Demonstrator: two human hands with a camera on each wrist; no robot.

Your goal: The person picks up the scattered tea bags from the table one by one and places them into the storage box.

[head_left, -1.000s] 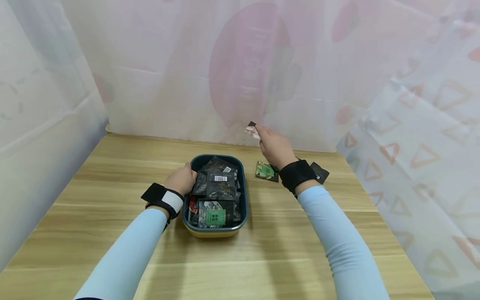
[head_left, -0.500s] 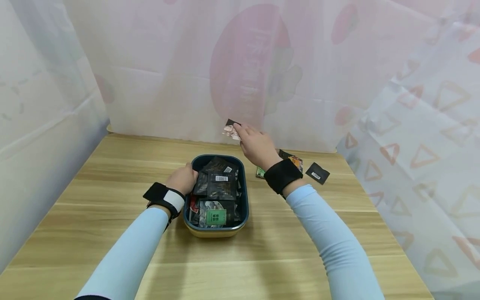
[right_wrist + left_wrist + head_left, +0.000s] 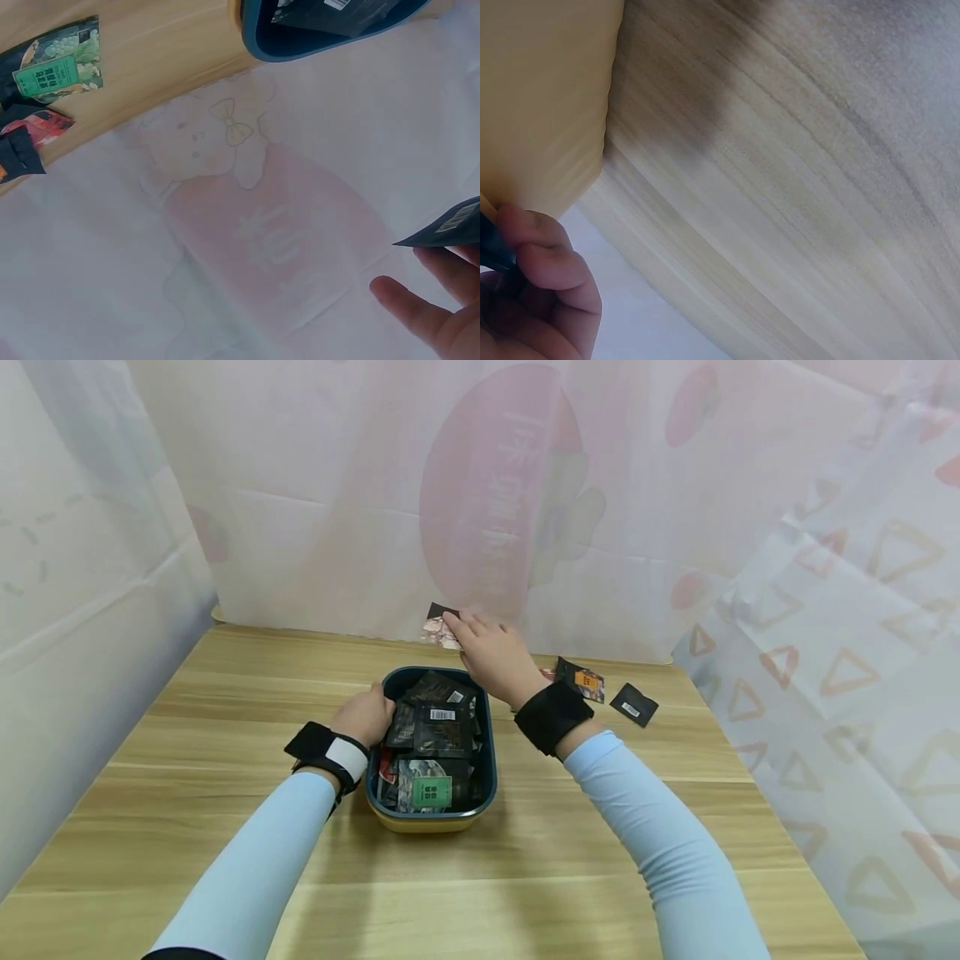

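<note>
The right hand (image 3: 491, 653) is up over the far rim of the blue box (image 3: 486, 752), fingers pinched on a small dark packet (image 3: 441, 625) that pokes out toward eleven o'clock from the fingertips, clear of the box and the wooden table (image 3: 225, 710). The left hand (image 3: 365, 717) sits at nine o'clock on the box, fingers curled over its rim and gripping it, the box crammed with dark sachets. More loose packets (image 3: 633, 702) lie on the table at two o'clock from the box, behind the right wrist.
</note>
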